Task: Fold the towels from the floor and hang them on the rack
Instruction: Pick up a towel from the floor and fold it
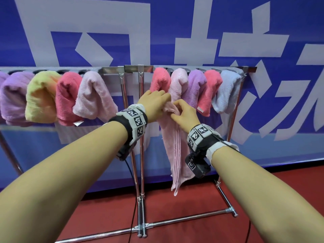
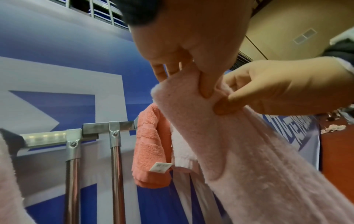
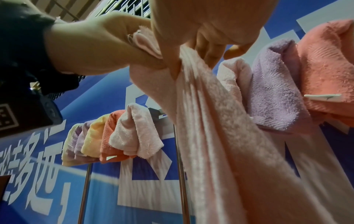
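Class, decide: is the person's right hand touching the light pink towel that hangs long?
Touching. The left wrist view shows the right hand pinching the light pink towel.

1. Blue banner point(image 1: 175, 23) behind the rack: huge white Chinese characters, cropped in the head view, so I cannot read them whole.
2. Same banner point(image 3: 38, 151), right wrist view: I make out "多" and "远"; the rest is cut off.
3. Wrist bands point(image 1: 137, 121): square black-and-white code markers, no words.
4. Towel tags point(image 2: 160, 167): print too small to read.
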